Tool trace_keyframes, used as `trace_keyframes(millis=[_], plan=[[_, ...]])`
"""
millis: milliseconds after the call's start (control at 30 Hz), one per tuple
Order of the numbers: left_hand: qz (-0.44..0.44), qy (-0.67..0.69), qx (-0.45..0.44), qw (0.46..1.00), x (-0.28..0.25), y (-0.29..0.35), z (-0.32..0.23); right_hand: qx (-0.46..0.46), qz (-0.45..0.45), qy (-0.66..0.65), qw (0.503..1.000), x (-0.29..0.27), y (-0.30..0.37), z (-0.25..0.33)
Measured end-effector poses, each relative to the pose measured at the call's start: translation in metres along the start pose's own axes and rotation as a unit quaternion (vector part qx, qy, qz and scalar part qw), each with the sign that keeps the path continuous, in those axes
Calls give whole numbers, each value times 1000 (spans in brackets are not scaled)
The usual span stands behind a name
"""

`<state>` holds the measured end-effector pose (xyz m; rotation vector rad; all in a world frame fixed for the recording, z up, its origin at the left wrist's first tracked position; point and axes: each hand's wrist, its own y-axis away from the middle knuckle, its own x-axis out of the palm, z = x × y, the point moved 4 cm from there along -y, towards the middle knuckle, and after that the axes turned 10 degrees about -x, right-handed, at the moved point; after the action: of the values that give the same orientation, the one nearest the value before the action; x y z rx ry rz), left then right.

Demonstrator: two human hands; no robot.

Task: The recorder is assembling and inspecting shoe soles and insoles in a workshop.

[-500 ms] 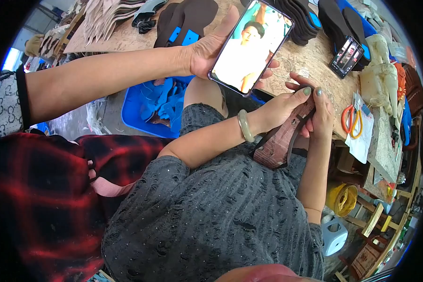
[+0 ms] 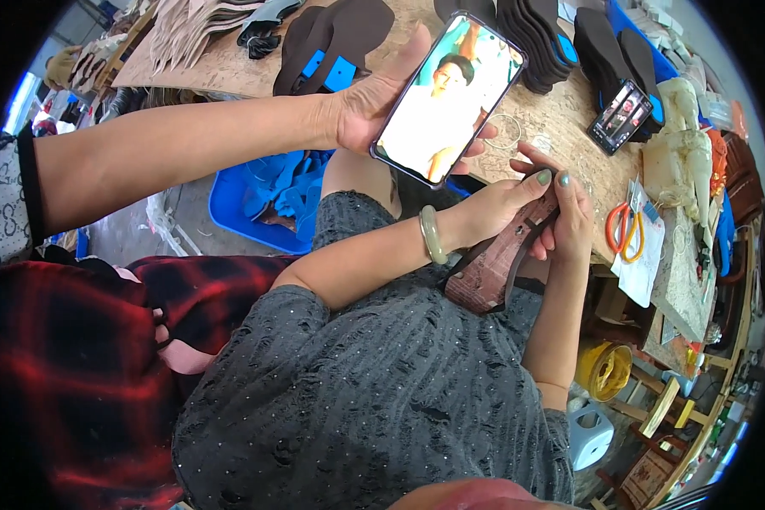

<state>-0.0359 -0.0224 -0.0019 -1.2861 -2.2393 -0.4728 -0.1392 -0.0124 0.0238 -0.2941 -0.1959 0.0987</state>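
A brown patterned strap piece with dark edging [image 2: 484, 279], like a slipper upper, hangs between my hands over my lap. My left hand [image 2: 495, 209], below a pale bangle [image 2: 433, 235], is closed on its upper part, the thumb pressing from above. Close against it, my right hand [image 2: 575, 219] grips the same piece, its thumb tip almost touching the left thumb. The fingers cover the strap's top end. Just beyond my left hand, another person's hand [image 2: 361, 110] reaches in from the left and holds a large phone [image 2: 450, 106] with a bright picture of a person.
Dark insoles [image 2: 336, 38] with blue patches lie on the wooden table [image 2: 476, 153]. A second phone [image 2: 620, 117] leans on more soles at right, near orange-handled scissors [image 2: 626, 231]. A blue bin [image 2: 229, 208] of blue scraps stands below; a yellow bucket [image 2: 603, 371] sits at lower right.
The view has shifted slightly, so most things sit a little further left and lower. Both my hands keep their hold on the strap piece. The other person's phone stays held up.
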Motion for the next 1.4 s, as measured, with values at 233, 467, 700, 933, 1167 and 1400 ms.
trace_keyframes(millis=[233, 467, 700, 933, 1167, 1400], plan=[[20, 48, -115, 992, 6, 16, 10, -20, -10, -1, 1000, -7, 2, -2], [62, -2, -124, 990, 7, 13, 22, -62, 17, 107, 992, -16, 2, 7], [93, -21, -132, 987, 15, 17, 18, -65, 26, 108, 992, -17, 5, 14], [76, -62, -138, 986, 13, 19, 14, -48, -9, 119, 992, -22, 12, 22], [-24, -232, -106, 967, 19, 31, 14, -44, -138, 101, 984, -50, 36, 17], [-47, -140, -91, 985, 17, 35, 20, -163, -170, -78, 969, -57, 54, 14]])
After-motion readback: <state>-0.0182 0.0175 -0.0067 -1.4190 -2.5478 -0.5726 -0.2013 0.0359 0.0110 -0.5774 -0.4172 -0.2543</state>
